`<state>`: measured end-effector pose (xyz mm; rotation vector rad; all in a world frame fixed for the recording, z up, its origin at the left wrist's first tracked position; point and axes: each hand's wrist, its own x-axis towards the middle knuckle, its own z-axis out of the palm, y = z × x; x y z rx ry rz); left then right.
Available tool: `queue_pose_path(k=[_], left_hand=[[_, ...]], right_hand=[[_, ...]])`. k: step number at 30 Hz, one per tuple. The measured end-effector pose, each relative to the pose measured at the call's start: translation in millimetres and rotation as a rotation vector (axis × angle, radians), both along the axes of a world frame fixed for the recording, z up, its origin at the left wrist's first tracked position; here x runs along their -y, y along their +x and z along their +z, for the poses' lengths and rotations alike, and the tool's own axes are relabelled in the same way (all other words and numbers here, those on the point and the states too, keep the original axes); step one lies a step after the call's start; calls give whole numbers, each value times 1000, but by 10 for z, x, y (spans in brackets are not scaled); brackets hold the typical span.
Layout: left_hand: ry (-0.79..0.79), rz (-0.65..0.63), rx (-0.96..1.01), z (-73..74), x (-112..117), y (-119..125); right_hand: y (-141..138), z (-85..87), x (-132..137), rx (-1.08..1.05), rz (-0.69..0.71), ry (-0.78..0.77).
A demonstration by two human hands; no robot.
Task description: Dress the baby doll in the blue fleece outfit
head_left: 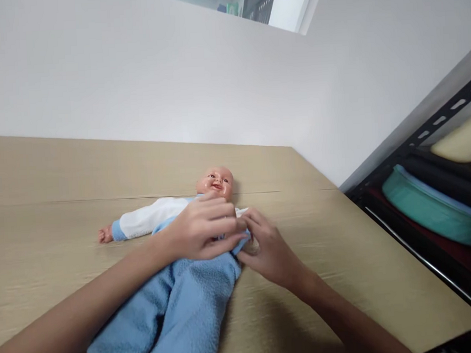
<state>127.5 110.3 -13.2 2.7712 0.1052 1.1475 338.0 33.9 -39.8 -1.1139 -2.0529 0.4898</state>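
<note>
A baby doll [215, 178] lies face up on the wooden table, its head toward the wall. It wears a white and blue outfit with fleecy blue trousers [198, 299]. One of its arms [146, 218] stretches out to the left, in a white sleeve with a blue cuff. My left hand [206, 228] is over the doll's chest, its fingers curled closed on the other sleeve. At that sleeve's blue cuff [242, 243], my right hand [273, 251] pinches with thumb and fingers. My fingers hide most of the doll's arm and hand on that side.
The table [53, 170] reaches back to a white wall [135, 76] with an opening above. Along the right edge stands a dark metal rack [426, 129], holding a teal basin [430, 203] and a pale yellow item [462, 141].
</note>
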Motion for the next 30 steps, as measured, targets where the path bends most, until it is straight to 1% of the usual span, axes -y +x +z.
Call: queue_pose_path(k=[2,4,5,6,7,9,11,13,14,16,18,23,30], left_hand=[[-338,83,21,69,2,40],[-648,112,-42,128,-29,83],[-742,116,-80,146,-56,101],[-792,115,-119,154,-86,116],[-804,112,-159,152,-117,129],[-757,128,-223,122,-163,150],[-680,177,-302,70,-179,178],[-569,269,-388,15,-168,227],[-513,320,-426,-7,-158,260],[-436,408,-490,-38,-141,339],[-408,470,-520,-48,-136,418],[-353,564,-531,-53,-150,514],[-276,601,-466,-111,-162,508]], right_hand=[[-1,1,72,-34,56,-47],[12,-22,146,-165,46,-131],[12,-47,177,-267,3,-176],[5,-79,203,-385,-62,-216],[-8,-116,224,-499,-132,-261],[-46,-199,244,-705,-254,-381],[-75,-284,230,-909,-343,-517],[-77,-367,174,-1056,-431,-630],[-66,-407,130,-1093,-466,-669],[-28,-483,19,-1082,-499,-721],[16,-545,-106,-1023,-511,-728],[107,-609,-363,-899,-569,-596],[190,-603,-603,-700,-453,-528]])
